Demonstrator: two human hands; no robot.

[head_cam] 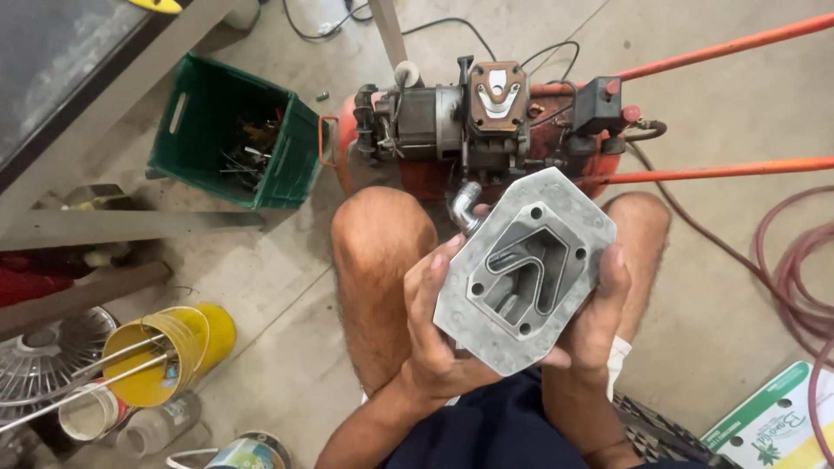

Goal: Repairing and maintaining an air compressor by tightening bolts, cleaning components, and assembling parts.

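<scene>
Right in the middle of the frame, slightly low, both hands are wrapped around a grey cast-metal cover plate [524, 271] — chunky thing with clipped corners, a few bolt holes and an angled, arrow-shaped channel recessed into its face. Left hand [432, 334] cups it from the left edge and underneath, fingers curled closed against the metal, thumb up along the side. Right hand [598, 320] grips the right edge the same way, fingers tucked behind where I can't see them. A short metal elbow fitting [466, 204] pokes out from the plate's upper left corner. The plate is tilted face-up, held above the person's bare knees, not touching anything else.

Just above it in the frame sits a small air compressor [473, 130] on the concrete floor — red tank, grey motor, and an open pump head with a brownish gasket face showing on top. Orange handle bars [721, 48] run off to the upper right, and a reddish hose [795, 274] loops along the right edge.

Upper left has a green plastic crate [195, 130] with loose tools in it. Lower left is cluttered: a yellow bucket [169, 347] on its side with rods in it and a fan guard [48, 352].
</scene>
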